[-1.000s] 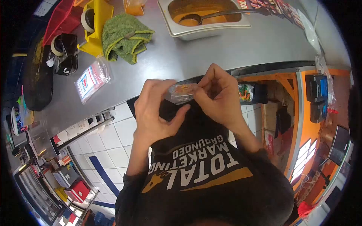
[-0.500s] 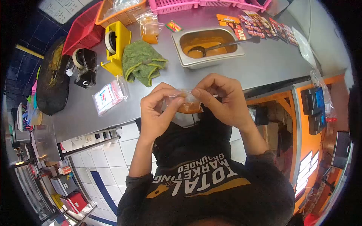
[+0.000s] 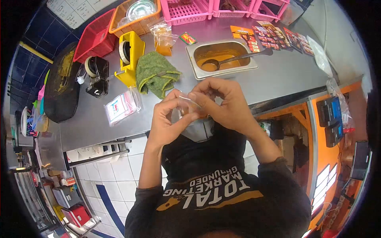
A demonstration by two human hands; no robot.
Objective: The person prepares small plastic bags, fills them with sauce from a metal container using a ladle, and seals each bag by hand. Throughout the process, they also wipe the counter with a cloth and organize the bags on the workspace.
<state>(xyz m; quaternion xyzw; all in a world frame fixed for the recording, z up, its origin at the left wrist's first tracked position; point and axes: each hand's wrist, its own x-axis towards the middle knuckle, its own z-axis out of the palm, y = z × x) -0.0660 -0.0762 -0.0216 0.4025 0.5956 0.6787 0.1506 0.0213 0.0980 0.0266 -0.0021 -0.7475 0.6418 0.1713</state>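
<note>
Clear bag [image 3: 188, 105] in left hand [image 3: 166, 122] and right hand [image 3: 225, 104] (both grips closed on plastic).

Metal table [image 3: 158, 113]: steel pan [image 3: 222, 75], green cloth [image 3: 156, 73], yellow tape dispenser [image 3: 133, 53], packet of plastic bags [image 3: 121, 108], printed leaflets [image 3: 274, 36] laid on top.

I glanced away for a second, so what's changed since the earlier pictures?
Since the first picture, the left hand has closed its thumb onto the small clear bag, and the right hand has drawn nearer it. The camera has tilted up. The green cloth, metal pan and ladle stayed put.
</note>
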